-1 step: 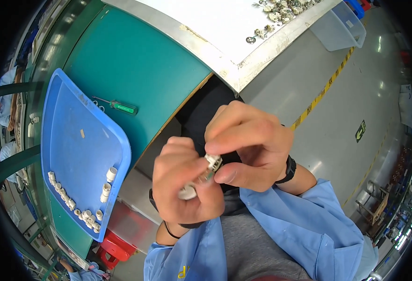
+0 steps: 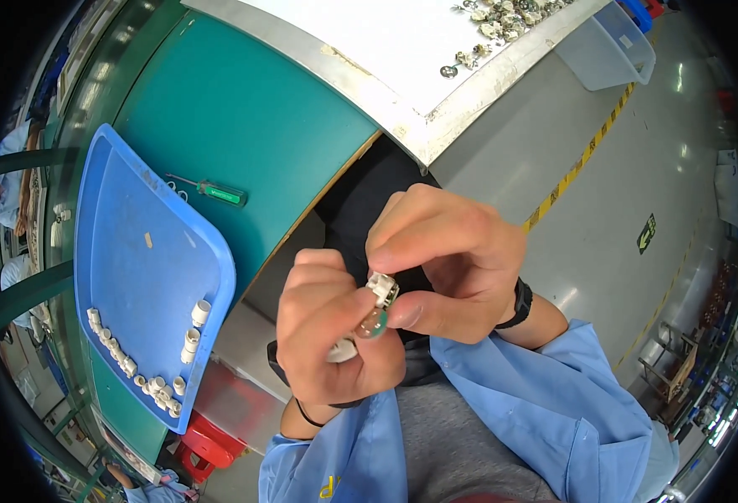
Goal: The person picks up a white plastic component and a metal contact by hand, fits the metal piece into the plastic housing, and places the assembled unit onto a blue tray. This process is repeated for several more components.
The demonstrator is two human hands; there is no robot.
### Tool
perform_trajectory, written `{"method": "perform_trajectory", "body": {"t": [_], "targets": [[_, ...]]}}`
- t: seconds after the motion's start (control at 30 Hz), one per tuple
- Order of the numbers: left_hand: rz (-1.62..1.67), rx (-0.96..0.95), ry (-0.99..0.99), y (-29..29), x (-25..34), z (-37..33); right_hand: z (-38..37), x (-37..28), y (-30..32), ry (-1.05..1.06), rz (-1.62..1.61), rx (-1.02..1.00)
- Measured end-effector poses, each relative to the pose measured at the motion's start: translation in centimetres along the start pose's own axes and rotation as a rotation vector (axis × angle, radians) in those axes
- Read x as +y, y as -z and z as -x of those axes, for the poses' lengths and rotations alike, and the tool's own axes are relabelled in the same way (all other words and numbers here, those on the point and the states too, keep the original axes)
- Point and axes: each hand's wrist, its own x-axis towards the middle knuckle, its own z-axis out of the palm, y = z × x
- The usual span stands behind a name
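My left hand [image 2: 323, 323] is closed on a small white plastic fitting [image 2: 382, 289], pinching it between thumb and fingers. A clear, rounded piece with a green patch [image 2: 372, 324] shows just below the fitting, against the left fingers; I cannot tell whether the two are joined. Curled inside the same hand is another white rounded piece [image 2: 342, 350], partly hidden. From the right, my right hand [image 2: 453, 260] closes on the white fitting, its index finger at the top and its thumb by the lower side. Both hands are above my lap.
On the green table [image 2: 243, 109] lies a blue tray [image 2: 155, 277] with several white cylindrical fittings [image 2: 191, 345] along its edges. A green-handled screwdriver [image 2: 220, 193] is beside it. Small metal and white parts [image 2: 511, 21] pile on a white-topped table. A translucent bin [image 2: 608, 50] stands beyond.
My left hand has shifted slightly right and down, and more of the clear rounded piece shows below the fitting. The right hand has barely moved.
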Motion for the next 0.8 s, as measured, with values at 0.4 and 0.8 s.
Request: {"method": "perform_trajectory", "body": {"t": [0.4,0.8], "targets": [[0.054,0.119,0.019,-0.9,-0.1,0.5,0.9,0.1,0.3,-0.04,-0.032,0.0],[0.165,0.091,0.256,-1.0,-0.3,0.6,0.8,0.6,1.0,-0.022,0.13,-0.044]]}}
